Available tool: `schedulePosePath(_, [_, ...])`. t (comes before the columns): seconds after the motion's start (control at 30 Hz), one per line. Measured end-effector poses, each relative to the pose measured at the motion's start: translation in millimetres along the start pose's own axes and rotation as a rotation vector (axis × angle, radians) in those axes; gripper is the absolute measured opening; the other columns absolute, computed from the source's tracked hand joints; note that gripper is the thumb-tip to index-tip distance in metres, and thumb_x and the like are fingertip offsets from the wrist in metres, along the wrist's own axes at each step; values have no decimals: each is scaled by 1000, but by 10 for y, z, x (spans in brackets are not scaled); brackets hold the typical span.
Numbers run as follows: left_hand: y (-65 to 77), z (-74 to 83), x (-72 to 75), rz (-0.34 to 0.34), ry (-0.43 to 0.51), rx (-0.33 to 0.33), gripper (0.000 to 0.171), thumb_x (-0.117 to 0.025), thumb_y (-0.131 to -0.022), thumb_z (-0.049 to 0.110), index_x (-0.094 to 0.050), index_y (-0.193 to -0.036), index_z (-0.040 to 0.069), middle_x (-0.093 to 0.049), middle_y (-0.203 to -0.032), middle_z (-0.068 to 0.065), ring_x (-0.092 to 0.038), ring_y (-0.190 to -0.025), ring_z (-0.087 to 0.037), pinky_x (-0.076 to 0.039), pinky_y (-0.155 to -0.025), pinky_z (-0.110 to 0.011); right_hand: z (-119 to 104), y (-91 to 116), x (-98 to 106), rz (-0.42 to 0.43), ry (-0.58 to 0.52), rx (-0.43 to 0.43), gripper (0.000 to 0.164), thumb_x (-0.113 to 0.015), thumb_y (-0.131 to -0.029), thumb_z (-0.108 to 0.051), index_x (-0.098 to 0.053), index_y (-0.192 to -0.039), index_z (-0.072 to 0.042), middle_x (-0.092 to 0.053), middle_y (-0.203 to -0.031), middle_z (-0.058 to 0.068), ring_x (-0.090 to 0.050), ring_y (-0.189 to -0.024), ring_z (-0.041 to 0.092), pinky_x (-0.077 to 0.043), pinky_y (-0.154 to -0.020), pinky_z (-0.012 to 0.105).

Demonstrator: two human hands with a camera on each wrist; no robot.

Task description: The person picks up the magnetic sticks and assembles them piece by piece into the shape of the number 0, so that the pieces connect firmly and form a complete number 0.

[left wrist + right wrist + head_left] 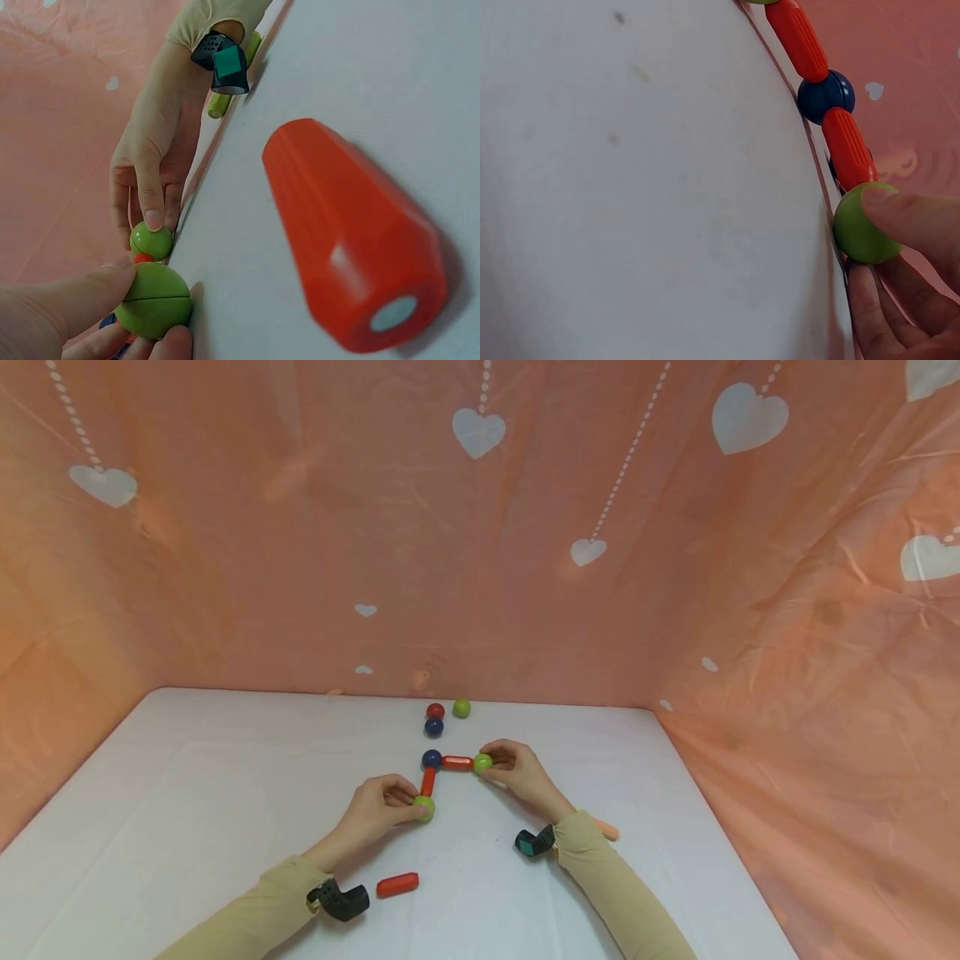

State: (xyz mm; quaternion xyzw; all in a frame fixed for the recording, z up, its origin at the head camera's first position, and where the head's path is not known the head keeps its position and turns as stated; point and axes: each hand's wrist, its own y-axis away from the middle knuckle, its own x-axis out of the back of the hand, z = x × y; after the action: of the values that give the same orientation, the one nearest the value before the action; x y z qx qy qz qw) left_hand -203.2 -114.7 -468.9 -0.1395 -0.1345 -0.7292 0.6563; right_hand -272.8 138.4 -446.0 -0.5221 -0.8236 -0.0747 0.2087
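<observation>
Two red magnetic rods meet at a dark blue ball, forming a bent corner on the white table. A green ball caps each outer end. My left hand pinches the nearer green ball between thumb and fingers. The other green ball, at the right end, is pinched by my right hand, thumb on top in the right wrist view. Close to my left wrist lies a loose red rod with a silvery disc in its end.
Toward the table's back edge sit a red ball, another dark blue ball and a green ball. An orange-looking rod pokes out from behind my right sleeve. Pink cloth with white hearts encloses the white table.
</observation>
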Motion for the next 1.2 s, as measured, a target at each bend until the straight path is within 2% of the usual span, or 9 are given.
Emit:
schedulePosePath(0.17, [-1,-13,8,4,3,-4,28,-83,-73,13,-66,-92,3,-63,-81,-2,-62,-74,-15,-53,-66,-25,-9,6,8,2,-7,12,34,-67,-85,6,-56,-117,12,-61,-112,21,-61,-99,31,-53,-83,28])
schedulePosePath(0.33, [-4,-22,8,0,1,16,28,-83,-74,14,-68,-95,4,-65,-82,-1,-62,-74,-15,-53,-67,-25,-28,15,14,-3,4,-13,35,-67,-86,5,-56,-119,10,-60,-115,20,-60,-101,31,-52,-85,28])
schedulePosePath(0.7, [-15,-28,13,-31,-10,-6,28,-81,-76,15,-68,-98,2,-65,-84,-1,-62,-74,-15,-53,-68,-26,-65,26,15,-10,-6,-31,36,-67,-86,5,-56,-120,10,-60,-116,21,-60,-103,32,-52,-85,27])
schedulePosePath(0.93, [2,-19,30,-49,8,-7,30,-81,-77,16,-67,-100,0,-65,-87,-3,-62,-76,-15,-54,-69,-27,-56,29,18,-10,5,-13,35,-67,-87,3,-56,-120,10,-60,-116,22,-60,-103,34,-52,-85,27])
schedulePosePath(1.07, [0,-45,51,-79,17,-19,33,-80,-78,19,-67,-102,0,-66,-89,-3,-63,-78,-16,-54,-71,-28,-50,24,19,-6,15,-4,34,-66,-87,4,-57,-119,10,-60,-116,23,-60,-103,34,-52,-86,26])
schedulePosePath(1.2, [38,-58,126,-145,37,-30,40,-79,-79,22,-65,-109,-1,-66,-94,-4,-64,-83,-18,-54,-76,-31,1,2,20,-4,15,-13,35,-66,-87,4,-57,-119,9,-60,-116,22,-59,-103,33,-52,-87,28])
